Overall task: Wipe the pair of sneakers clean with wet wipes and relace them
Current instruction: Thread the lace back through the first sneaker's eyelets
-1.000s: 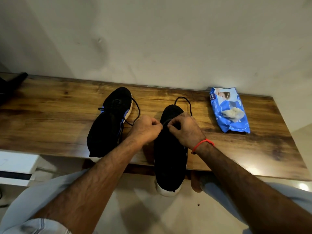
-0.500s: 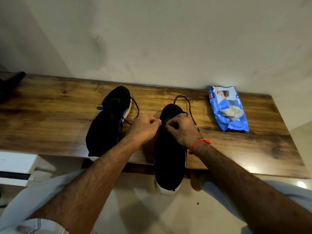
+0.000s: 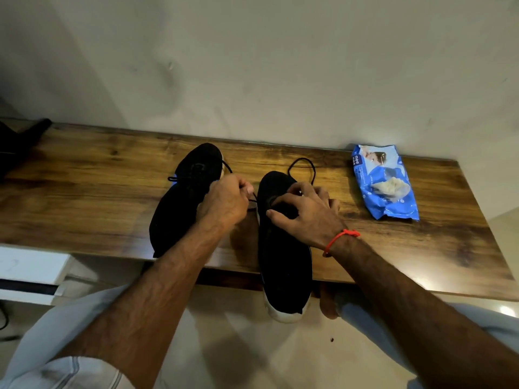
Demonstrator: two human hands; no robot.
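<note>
Sneakers are placed side by side on the wooden bench (image 3: 393,248): the left shoe (image 3: 182,203) lies fully on the board, and the right shoe (image 3: 283,262) hangs with its white toe over the near edge. The black lace (image 3: 302,167) of the right shoe is being worked on. One end is pinched by the left hand (image 3: 224,203), with the fingers curled around it, and it is drawn tight toward the left. The right hand (image 3: 306,214) is placed on the tongue area, with the fingers bent at the eyelets; whether the lace is really gripped there cannot be told. A loose loop of lace lies on the board behind the shoe.

The shoe is judged to be light and soft, with a knitted upper that gives under pressure, so it is best steadied at the firm sole or heel. The lace is thin and limp, probably a little slippery, and is best taken close to its tip. The wipes pack (image 3: 384,183) lies well apart at the right.
</note>
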